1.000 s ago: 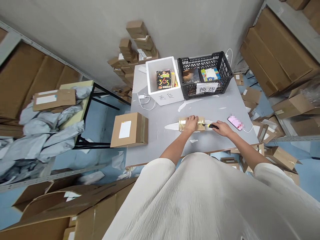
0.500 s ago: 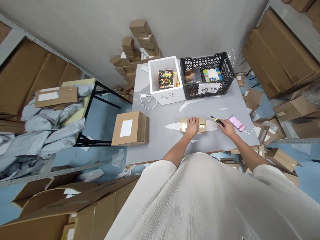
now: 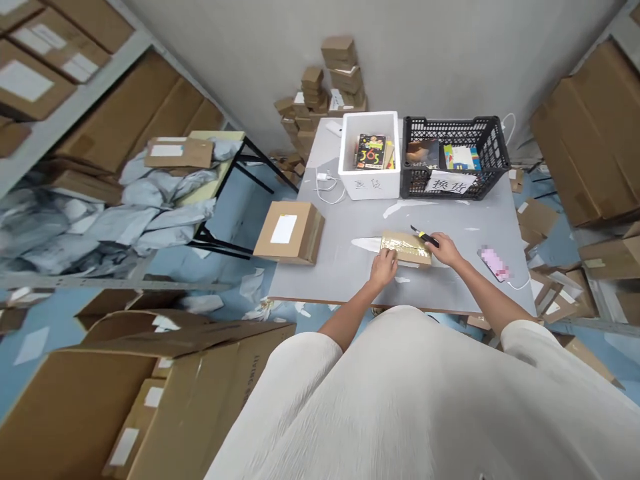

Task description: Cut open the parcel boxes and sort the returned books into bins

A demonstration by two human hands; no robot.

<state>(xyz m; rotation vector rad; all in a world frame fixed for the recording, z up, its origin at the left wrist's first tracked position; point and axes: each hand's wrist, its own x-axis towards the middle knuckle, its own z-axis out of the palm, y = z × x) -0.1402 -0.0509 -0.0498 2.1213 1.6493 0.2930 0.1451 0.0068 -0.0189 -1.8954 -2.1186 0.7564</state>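
A small taped cardboard parcel [image 3: 406,247] lies on the grey table [image 3: 350,267] in front of me. My left hand [image 3: 384,269] grips the parcel's near left corner, fingers curled on it. My right hand [image 3: 445,249] is closed round a yellow and black utility knife [image 3: 423,235], whose blade end rests at the parcel's far right edge.
A pink phone [image 3: 494,262] on a cable lies right of my hands. A bigger labelled box [image 3: 289,231] sits at the table's left edge. A white foam box [image 3: 371,155] and a black crate [image 3: 456,158] with books stand at the back. Cardboard boxes crowd the floor and shelves.
My view has swung to the left. My left hand slid from the parcel's top to its near left corner. My right hand brought the knife back to the parcel's far right edge.
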